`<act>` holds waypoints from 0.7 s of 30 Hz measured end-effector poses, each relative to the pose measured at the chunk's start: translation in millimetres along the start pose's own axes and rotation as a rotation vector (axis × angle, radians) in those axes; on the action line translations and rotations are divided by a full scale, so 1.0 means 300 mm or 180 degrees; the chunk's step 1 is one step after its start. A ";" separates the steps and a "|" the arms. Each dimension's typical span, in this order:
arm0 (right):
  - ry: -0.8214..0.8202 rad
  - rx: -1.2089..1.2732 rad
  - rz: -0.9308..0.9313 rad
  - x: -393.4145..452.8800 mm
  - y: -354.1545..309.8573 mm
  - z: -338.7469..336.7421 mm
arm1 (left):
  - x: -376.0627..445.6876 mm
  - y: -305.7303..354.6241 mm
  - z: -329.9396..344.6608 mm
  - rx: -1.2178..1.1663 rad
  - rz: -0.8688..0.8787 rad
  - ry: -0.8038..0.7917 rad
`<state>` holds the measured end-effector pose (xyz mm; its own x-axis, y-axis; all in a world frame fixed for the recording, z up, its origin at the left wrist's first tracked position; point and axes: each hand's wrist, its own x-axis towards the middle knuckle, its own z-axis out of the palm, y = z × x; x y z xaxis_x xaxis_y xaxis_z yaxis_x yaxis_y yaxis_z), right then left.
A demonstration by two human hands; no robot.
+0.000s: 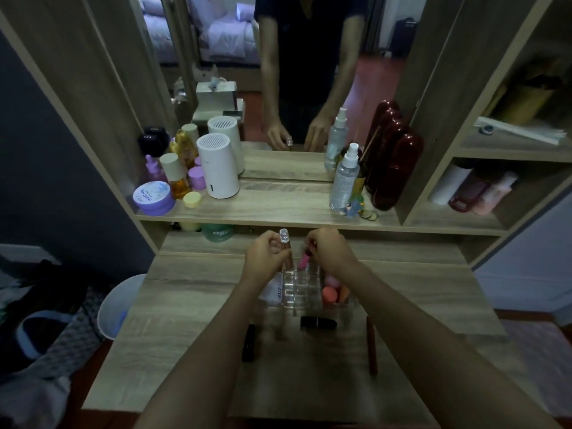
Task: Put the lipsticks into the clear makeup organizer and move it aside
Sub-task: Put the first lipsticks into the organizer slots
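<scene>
On the wooden desk (192,292), both hands are up at the far end of the clear makeup organizer (305,289). The left hand (266,255) is curled around a clear-capped lip gloss tube (285,243), fingers closed on its body, cap poking up above the knuckles. It's held upright over the organizer's far-left slots; I can't tell if the bottom is already in a slot. The right hand (332,250) is pinched shut on the dark top of a pink lip gloss (305,258), which hangs tilted below the fingers with its lower end at the back row of slots — touching or just above, hard to say.

Below the right wrist, in the organizer's right compartment, sit a few pink and orange makeup sponges (332,291). Under the left wrist there's a flat white packet (274,289) in the left side.

Nearer the person than both hands, three things lie on the desk outside the organizer — a black lipstick (318,323) lying sideways just in front of it, another dark lipstick (249,343) under the left forearm, and a long reddish lip pencil (371,345) beside the right forearm.

Beyond the hands, the shelf (278,209) carries a white cylinder device (218,167) and a clear spray bottle (345,178), all pretty dim and blurry.
</scene>
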<state>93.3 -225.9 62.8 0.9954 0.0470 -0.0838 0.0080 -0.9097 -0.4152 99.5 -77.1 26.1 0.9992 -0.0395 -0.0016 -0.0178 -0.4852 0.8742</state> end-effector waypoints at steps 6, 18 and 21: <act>-0.0279 -0.0109 -0.0047 0.024 0.011 0.009 | 0.012 -0.020 0.041 0.0244 -0.0022 -0.0067; -0.0782 -0.0438 -0.0225 0.040 0.007 0.081 | -0.010 -0.075 0.079 0.0659 -0.0109 -0.0143; -0.0778 -0.0451 -0.0225 0.038 0.008 0.093 | -0.011 -0.077 0.081 0.0708 -0.0120 -0.0167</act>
<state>101.9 -216.1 35.5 0.9394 0.1947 -0.2821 0.1070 -0.9484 -0.2984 95.7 -86.9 -6.0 0.9962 -0.0602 -0.0627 0.0065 -0.6675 0.7446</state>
